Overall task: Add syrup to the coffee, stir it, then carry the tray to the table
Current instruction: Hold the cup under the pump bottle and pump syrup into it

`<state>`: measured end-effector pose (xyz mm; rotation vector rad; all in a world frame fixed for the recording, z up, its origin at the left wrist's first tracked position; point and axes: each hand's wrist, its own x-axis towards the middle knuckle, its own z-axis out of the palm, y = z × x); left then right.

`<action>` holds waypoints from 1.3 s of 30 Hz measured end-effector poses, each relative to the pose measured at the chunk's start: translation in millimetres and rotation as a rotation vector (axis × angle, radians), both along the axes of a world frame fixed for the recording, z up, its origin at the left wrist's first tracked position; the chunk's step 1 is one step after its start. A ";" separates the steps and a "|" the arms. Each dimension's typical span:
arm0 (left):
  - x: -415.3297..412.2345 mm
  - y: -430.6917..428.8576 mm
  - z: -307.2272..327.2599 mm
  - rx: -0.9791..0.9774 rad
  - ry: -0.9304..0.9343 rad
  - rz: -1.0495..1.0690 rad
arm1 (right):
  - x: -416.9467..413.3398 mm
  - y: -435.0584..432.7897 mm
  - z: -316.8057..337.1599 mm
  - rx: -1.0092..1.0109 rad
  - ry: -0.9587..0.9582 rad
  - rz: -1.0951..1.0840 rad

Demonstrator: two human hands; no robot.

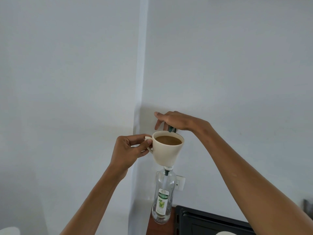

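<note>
A cream cup holding brown coffee is held up in the air by its handle in my left hand. Behind and below it stands a clear glass syrup bottle with a green and white label; the cup hides its neck. My right hand rests palm down on the dark green pump head at the bottle's top, just above the cup's far rim. Whether syrup is flowing cannot be seen.
The bottle stands on a brown wooden surface. A black tray lies to its right at the bottom edge. A white wall socket sits behind the bottle. White walls meet in a corner behind the cup.
</note>
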<state>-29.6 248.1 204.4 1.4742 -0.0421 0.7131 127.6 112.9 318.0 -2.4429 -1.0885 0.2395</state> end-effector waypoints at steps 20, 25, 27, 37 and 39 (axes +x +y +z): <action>-3.0 1.4 -2.1 -0.018 0.000 0.025 | 2.3 -0.7 -7.9 0.057 -0.004 0.002; -1.4 1.6 -4.5 -0.018 0.002 0.033 | 2.7 -0.2 -8.0 0.055 -0.007 -0.001; -0.4 1.7 -3.6 -0.021 0.000 0.025 | 3.0 0.3 -8.4 0.057 -0.006 -0.003; -0.9 3.4 -4.3 -0.023 0.006 0.009 | 2.3 -0.2 -9.0 0.061 0.010 -0.008; -1.2 3.3 -4.5 -0.017 0.010 0.012 | 0.2 -0.7 -7.2 0.058 0.017 -0.015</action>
